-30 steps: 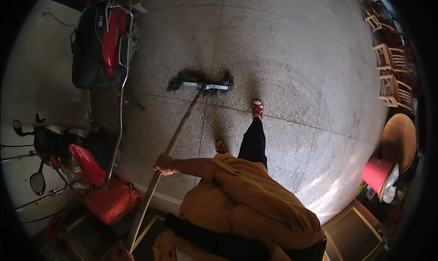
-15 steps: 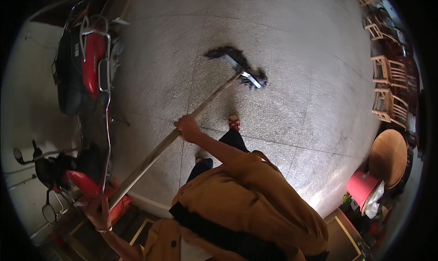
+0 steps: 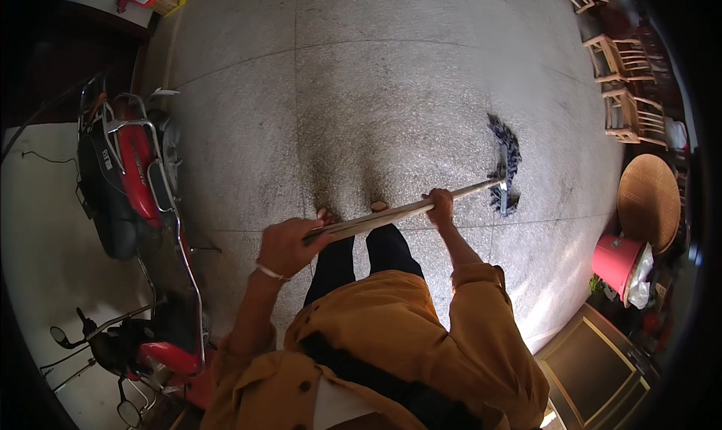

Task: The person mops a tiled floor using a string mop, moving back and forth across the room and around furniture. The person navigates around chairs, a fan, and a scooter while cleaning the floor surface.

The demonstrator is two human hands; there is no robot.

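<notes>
A mop (image 3: 397,213) with a pale wooden handle slants across in front of my body. My left hand (image 3: 292,243) is wrapped round the handle near its upper end, left of my legs. Farther along the shaft, my right hand (image 3: 439,208) grips it too, to the right of my knees. The dark, shaggy mop head (image 3: 513,153) lies on the speckled grey floor (image 3: 391,114) at the right, with a flat metal bar across its middle. My two feet stand just beyond the handle, partly hidden by it.
A red and black motorcycle (image 3: 143,167) stands along the left side. At the right are wooden chairs (image 3: 623,116), a round woven tray (image 3: 648,204) and a pink bucket (image 3: 617,261) holding a plastic bag. A dark, gold-trimmed door (image 3: 590,366) is at the lower right.
The mop head has swept from the middle of the floor to the right and nearer. Both hands have moved rightward with the handle, the left one also coming forward from beside the motorcycle.
</notes>
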